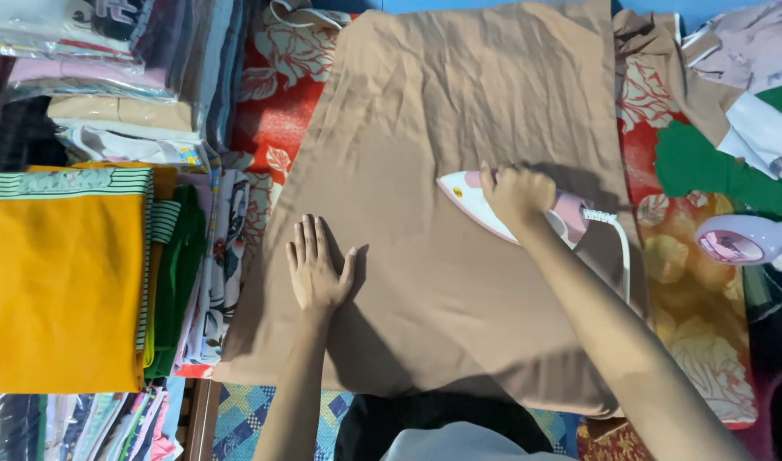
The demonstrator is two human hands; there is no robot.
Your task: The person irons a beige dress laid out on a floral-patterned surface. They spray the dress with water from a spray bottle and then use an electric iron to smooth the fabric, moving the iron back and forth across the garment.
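Red floral padding (276, 119) is covering the work surface, and a large brown cloth (459, 111) is lying spread flat over most of it, still creased toward the far end and smoother near the person. Folded clothes are piling up along the left: an orange folded garment (62, 290) with a green-striped edge is sitting on top, with a green one (177, 273) tucked beside it and clear plastic-wrapped packs (75, 43) stacking behind at the upper left. A loose green garment (715, 166) is lying at the right edge. The right hand (517, 192) is wrapping its fingers closed around the handle of a pink and white iron (480, 205), whose pointed sole is resting on the brown cloth and pointing left, its white cord (621, 248) trailing toward the person. The left hand (316, 269) is pressing flat on the cloth, fingers spread and straight, apparently pinning it so it stays taut beside the iron. A small pink and lilac appliance (745, 241) is sitting at the far right.
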